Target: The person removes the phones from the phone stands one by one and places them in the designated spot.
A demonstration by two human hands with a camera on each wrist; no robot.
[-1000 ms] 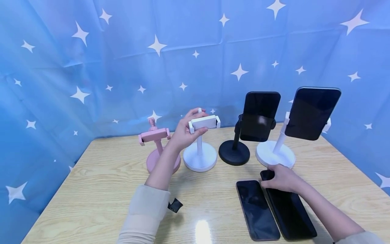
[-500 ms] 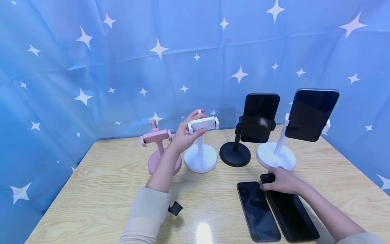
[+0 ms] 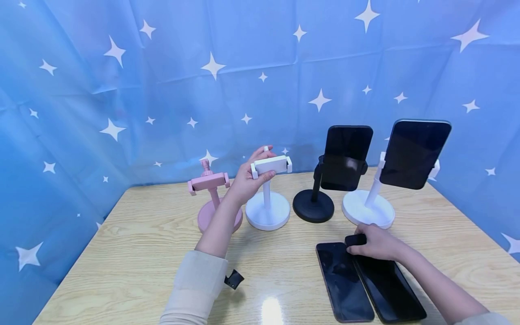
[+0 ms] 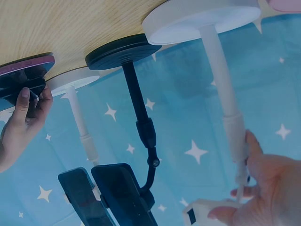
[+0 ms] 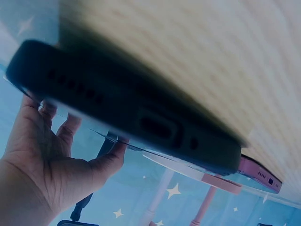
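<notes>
The right hand (image 3: 373, 241) grips the right phone (image 3: 393, 289) near its far end, now tipped up more than earlier; the left phone (image 3: 344, 282) lies just beside it on the table (image 3: 122, 253), which stretches leftward to its edge. Beyond, the left hand (image 3: 248, 180), as before, pinches the white clamp (image 3: 271, 165) beside the pink stand (image 3: 209, 181). The black stand (image 3: 313, 206) clasps one phone (image 3: 345, 155), the rightmost stand (image 3: 368, 208) a second phone (image 3: 415, 153).

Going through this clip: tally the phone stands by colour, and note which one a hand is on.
White stands: 2 (the left hand grips the one without a phone)
Pink stand: 1
Black stand: 1
Total: 4 stands
</notes>
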